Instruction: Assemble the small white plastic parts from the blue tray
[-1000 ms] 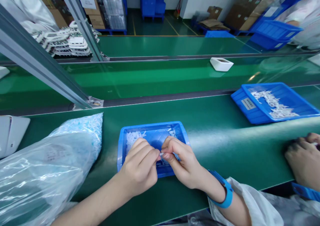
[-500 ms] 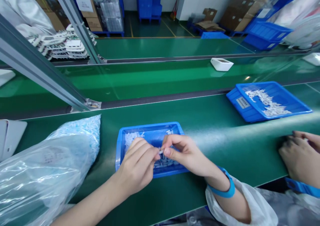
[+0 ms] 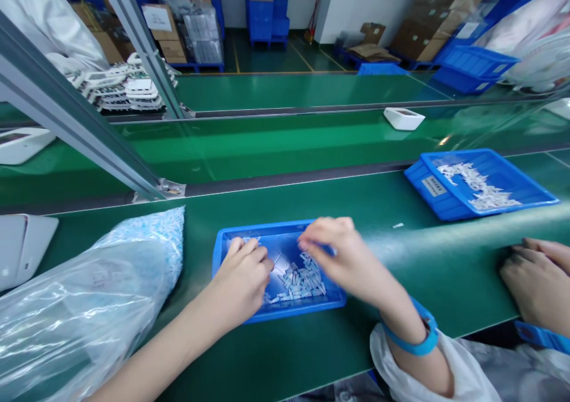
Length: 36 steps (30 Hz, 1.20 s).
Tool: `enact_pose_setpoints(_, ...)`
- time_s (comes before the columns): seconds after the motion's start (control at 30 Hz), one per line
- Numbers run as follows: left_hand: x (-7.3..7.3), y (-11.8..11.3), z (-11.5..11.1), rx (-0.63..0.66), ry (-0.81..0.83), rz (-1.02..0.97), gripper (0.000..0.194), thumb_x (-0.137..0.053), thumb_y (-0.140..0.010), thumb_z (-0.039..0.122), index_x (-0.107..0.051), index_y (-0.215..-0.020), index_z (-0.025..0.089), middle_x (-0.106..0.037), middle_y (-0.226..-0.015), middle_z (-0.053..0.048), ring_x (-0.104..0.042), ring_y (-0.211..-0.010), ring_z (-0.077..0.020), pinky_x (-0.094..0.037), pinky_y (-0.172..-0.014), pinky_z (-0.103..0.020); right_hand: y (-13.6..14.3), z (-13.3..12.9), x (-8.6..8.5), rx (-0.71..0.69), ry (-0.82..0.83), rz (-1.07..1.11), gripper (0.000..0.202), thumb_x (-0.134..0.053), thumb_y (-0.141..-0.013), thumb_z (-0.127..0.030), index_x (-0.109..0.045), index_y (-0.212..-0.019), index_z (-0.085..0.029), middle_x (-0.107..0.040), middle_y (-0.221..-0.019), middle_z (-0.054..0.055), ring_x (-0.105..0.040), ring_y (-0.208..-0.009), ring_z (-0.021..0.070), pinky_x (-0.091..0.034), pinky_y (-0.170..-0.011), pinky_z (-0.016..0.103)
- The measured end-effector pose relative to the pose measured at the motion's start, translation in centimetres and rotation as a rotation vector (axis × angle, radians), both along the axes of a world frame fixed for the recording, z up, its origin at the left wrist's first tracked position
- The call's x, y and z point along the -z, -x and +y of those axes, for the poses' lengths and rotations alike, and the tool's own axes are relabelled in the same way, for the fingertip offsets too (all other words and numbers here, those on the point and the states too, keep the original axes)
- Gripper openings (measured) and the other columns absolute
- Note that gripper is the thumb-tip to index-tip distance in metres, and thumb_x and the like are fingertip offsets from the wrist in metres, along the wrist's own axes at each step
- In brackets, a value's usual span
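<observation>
A blue tray (image 3: 278,314) stands on the green table, with a heap of small pale pieces (image 3: 303,280) at its front right. Over the tray's left part is my left hand (image 3: 244,277), its fingers curled down; whatever they hold is hidden. My right hand (image 3: 338,253), with a blue band at the wrist, hovers above the tray's right side; its fingertips are blurred and close together. The two hands are apart. One small white piece (image 3: 398,225) lies on the table to the right of the tray.
A clear bag of pale blue pieces (image 3: 146,259) lies at the left, beside a metal post (image 3: 89,111). Farther right are a blue bin (image 3: 525,179) with white parts and another person's hands (image 3: 538,277). A white housing (image 3: 403,119) sits on the belt behind.
My hands have parted; the right one moved up and right, the left slightly left. A small white piece now lies on the table. The white housings on the belt shifted right.
</observation>
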<state>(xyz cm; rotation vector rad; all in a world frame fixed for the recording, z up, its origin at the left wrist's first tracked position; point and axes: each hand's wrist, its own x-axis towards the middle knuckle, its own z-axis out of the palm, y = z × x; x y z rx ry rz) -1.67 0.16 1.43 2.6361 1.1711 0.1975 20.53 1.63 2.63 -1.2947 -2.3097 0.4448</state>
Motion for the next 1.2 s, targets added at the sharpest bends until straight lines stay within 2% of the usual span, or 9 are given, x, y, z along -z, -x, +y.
enact_pose_setpoints(0.07,0.5,0.0,-0.1,0.029,0.032,0.045,0.017,-0.05,-0.085,0.009,-0.067,-0.083,0.015,-0.065,-0.088,-0.009,-0.055,-0.094,-0.0291,-0.037,-0.08,-0.045,2.7,-1.3,0.0,-0.137,0.108,-0.143,0.015,-0.056,-0.09,-0.016,-0.067,-0.079,-0.017,-0.065,-0.084,0.007,-0.058,-0.085,0.0233,-0.034,-0.079,0.043)
enact_pose_setpoints(0.13,0.9,0.0,-0.1,0.04,0.048,0.068,0.02,-0.047,-0.087,0.009,-0.065,-0.08,0.015,-0.064,-0.088,-0.009,-0.055,-0.094,-0.0287,-0.036,-0.08,-0.045,4.2,-2.1,0.6,-0.186,0.173,-0.253,0.016,-0.056,-0.087,-0.009,-0.065,-0.075,-0.014,-0.063,-0.083,0.008,-0.057,-0.085,0.0236,-0.033,-0.079,0.042)
enact_pose_setpoints(0.23,1.1,-0.1,-0.1,0.048,0.043,0.088,0.023,-0.042,-0.086,0.005,-0.062,-0.08,0.015,-0.063,-0.089,-0.009,-0.054,-0.094,-0.0286,-0.035,-0.079,-0.045,4.4,-2.4,1.6,-0.192,0.203,-0.327,0.021,-0.05,-0.085,-0.001,-0.063,-0.073,-0.012,-0.061,-0.084,0.009,-0.054,-0.086,0.0232,-0.033,-0.079,0.041)
enact_pose_setpoints(0.37,0.6,-0.2,0.1,0.01,0.032,0.027,0.024,-0.039,-0.083,0.0,-0.058,-0.081,0.014,-0.063,-0.086,-0.009,-0.055,-0.088,-0.0262,-0.036,-0.077,-0.042,3.8,-2.1,2.1,-0.192,0.132,-0.294,0.023,-0.043,-0.089,-0.002,-0.061,-0.081,-0.013,-0.058,-0.091,0.01,-0.05,-0.086,0.0217,-0.034,-0.079,0.039)
enact_pose_setpoints(0.5,0.1,-0.5,0.1,-0.137,0.062,-0.27,0.022,-0.036,-0.087,0.003,-0.052,-0.082,0.017,-0.063,-0.078,-0.004,-0.057,-0.076,-0.0202,-0.041,-0.072,-0.036,3.8,-1.7,2.2,-0.18,0.129,-0.159,0.02,-0.04,-0.091,-0.002,-0.057,-0.089,-0.014,-0.06,-0.088,0.008,-0.05,-0.08,0.02,-0.037,-0.077,0.038)
enact_pose_setpoints(0.63,0.2,-1.0,-0.2,-0.347,0.249,-0.686,0.013,-0.043,-0.093,0.017,-0.055,-0.097,0.02,-0.068,-0.076,0.0,-0.064,-0.073,-0.0161,-0.046,-0.069,-0.029,3.9,-1.3,1.9,-0.121,0.16,0.189,0.019,-0.043,-0.092,-0.004,-0.057,-0.09,-0.016,-0.061,-0.083,0.005,-0.054,-0.08,0.0181,-0.043,-0.075,0.033)
enact_pose_setpoints(0.77,0.6,-1.2,-0.3,-0.462,0.385,-0.789,0.016,-0.046,-0.093,0.024,-0.061,-0.089,0.019,-0.07,-0.076,-0.001,-0.064,-0.068,-0.0152,-0.047,-0.063,-0.026,3.8,-1.3,1.5,0.017,0.12,0.503,0.012,-0.051,-0.093,-0.014,-0.061,-0.089,-0.02,-0.063,-0.085,0.004,-0.058,-0.083,0.0179,-0.046,-0.073,0.031)
enact_pose_setpoints(1.0,0.2,-1.1,-0.6,-0.375,0.394,-0.662,0.022,-0.038,-0.097,0.028,-0.052,-0.081,0.019,-0.063,-0.07,0.001,-0.06,-0.065,-0.0144,-0.043,-0.06,-0.026,3.9,-1.7,1.7,0.004,0.225,0.623,0.012,-0.053,-0.093,-0.02,-0.064,-0.091,-0.02,-0.064,-0.083,0.003,-0.06,-0.077,0.0156,-0.047,-0.069,0.029)
enact_pose_setpoints(1.2,0.2,-1.2,-0.7,-0.287,0.445,-0.769,0.016,-0.041,-0.094,0.02,-0.049,-0.08,0.02,-0.063,-0.072,0.001,-0.061,-0.068,-0.0138,-0.047,-0.063,-0.026,3.9,-1.9,1.3,-0.087,0.287,0.631,0.021,-0.045,-0.097,-0.022,-0.054,-0.079,-0.019,-0.059,-0.079,0.002,-0.057,-0.074,0.0145,-0.047,-0.068,0.028)
